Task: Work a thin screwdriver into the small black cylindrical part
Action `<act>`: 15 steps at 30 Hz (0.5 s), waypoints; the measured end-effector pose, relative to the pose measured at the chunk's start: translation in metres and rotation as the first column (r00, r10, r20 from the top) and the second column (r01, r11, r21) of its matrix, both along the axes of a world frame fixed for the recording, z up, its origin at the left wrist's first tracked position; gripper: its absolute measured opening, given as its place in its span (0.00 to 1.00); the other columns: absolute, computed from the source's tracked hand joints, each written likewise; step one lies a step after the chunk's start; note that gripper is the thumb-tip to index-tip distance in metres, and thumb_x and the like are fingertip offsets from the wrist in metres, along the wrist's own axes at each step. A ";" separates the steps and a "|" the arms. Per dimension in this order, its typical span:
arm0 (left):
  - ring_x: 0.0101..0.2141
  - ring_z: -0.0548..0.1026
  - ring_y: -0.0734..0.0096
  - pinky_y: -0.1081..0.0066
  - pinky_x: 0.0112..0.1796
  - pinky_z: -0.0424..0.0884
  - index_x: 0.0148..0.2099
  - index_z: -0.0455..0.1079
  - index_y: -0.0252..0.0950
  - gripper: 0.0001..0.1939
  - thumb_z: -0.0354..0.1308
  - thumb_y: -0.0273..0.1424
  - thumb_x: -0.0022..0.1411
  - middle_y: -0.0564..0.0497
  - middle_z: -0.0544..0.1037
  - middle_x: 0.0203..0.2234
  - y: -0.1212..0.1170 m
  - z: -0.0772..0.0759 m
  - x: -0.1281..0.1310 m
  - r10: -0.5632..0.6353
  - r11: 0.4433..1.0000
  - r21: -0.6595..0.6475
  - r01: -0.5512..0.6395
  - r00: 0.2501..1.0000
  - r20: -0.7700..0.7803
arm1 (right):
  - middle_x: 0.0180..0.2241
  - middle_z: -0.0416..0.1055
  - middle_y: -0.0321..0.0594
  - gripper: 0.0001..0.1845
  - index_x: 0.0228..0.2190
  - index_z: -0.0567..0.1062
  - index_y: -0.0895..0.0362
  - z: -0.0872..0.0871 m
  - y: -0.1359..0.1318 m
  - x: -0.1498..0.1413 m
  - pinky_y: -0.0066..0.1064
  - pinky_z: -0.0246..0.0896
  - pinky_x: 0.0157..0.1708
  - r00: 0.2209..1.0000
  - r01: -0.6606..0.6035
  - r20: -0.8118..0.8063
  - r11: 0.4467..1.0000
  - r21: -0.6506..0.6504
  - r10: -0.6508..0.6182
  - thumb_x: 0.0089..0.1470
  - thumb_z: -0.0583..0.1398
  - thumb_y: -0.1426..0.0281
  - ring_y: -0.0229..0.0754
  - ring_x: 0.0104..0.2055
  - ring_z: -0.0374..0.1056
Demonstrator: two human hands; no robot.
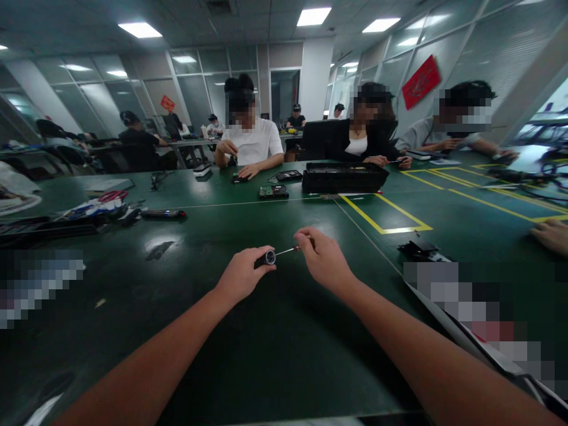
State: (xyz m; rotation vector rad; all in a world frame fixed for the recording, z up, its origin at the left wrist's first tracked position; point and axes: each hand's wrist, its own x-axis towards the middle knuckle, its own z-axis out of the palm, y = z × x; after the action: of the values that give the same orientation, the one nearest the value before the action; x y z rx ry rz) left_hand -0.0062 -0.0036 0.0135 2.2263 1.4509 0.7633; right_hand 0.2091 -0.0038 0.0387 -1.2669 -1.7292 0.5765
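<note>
Gripping black cylinder (267,258) in left hand (242,275), pinching skinny screwdriver (286,252) in right hand (327,260), pointing it left, pretty much crosswise.

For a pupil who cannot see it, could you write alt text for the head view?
The left hand holds a small black cylinder; the right hand holds a thin metal tool pointing toward the cylinder, above a green table. Across it, people sit near a long black box.

Black cylinder (270,257) partly hidden by the left fingers (266,269)
</note>
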 end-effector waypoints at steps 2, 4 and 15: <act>0.49 0.74 0.60 0.61 0.51 0.68 0.57 0.72 0.43 0.21 0.64 0.34 0.62 0.50 0.78 0.49 0.000 0.000 0.000 0.009 1.000 -0.002 -0.009 1.000 -0.007 | 0.30 0.73 0.36 0.08 0.40 0.70 0.52 -0.002 0.000 -0.002 0.35 0.56 0.30 0.993 -0.027 -0.111 1.000 0.003 0.028 0.61 0.54 0.63 0.42 0.29 0.67; 0.49 0.74 0.61 0.61 0.51 0.68 0.57 0.72 0.43 0.20 0.63 0.34 0.63 0.50 0.78 0.49 0.000 0.001 0.000 0.017 1.000 -0.004 -0.017 1.000 -0.001 | 0.32 0.73 0.37 0.08 0.39 0.69 0.53 -0.004 0.001 -0.004 0.36 0.60 0.33 0.974 -0.058 -0.221 0.998 -0.018 0.052 0.58 0.57 0.64 0.43 0.32 0.68; 0.45 0.73 0.60 0.61 0.46 0.68 0.57 0.71 0.42 0.20 0.63 0.35 0.63 0.49 0.77 0.44 0.008 0.006 0.011 -0.045 0.998 0.034 0.047 0.997 -0.065 | 0.24 0.65 0.35 0.15 0.28 0.68 0.52 -0.021 0.025 0.004 0.36 0.66 0.28 0.771 0.090 -0.598 0.966 -0.242 -0.221 0.57 0.58 0.54 0.40 0.24 0.61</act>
State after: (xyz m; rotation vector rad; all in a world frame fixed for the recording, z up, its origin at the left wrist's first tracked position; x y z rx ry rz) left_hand 0.0052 0.0048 0.0199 2.3222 1.4208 0.7149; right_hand 0.2136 0.0208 0.0179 -1.1631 -1.0165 0.9647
